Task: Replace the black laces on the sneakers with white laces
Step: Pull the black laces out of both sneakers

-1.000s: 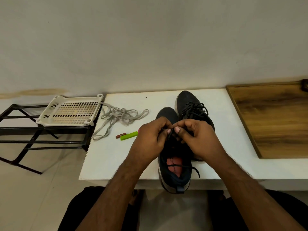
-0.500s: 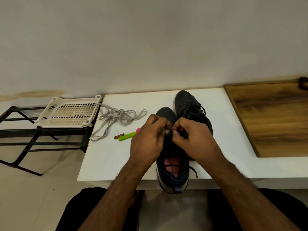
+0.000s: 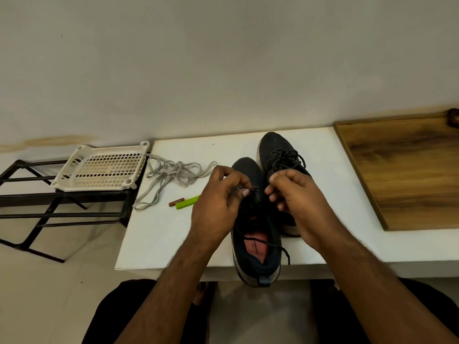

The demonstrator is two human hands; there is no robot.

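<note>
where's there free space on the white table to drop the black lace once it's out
Bare tabletop lies near the front edge, below the green marker and left of the near sneaker. Another free strip runs between the far sneaker and the wooden board. It is crowded around the white laces and both hands.

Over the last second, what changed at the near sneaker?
The right hand has drawn away to the right, opening a gap from the left hand, which still pinches the black lace on the near sneaker. Far sneaker, white laces and green marker stayed put.
</note>
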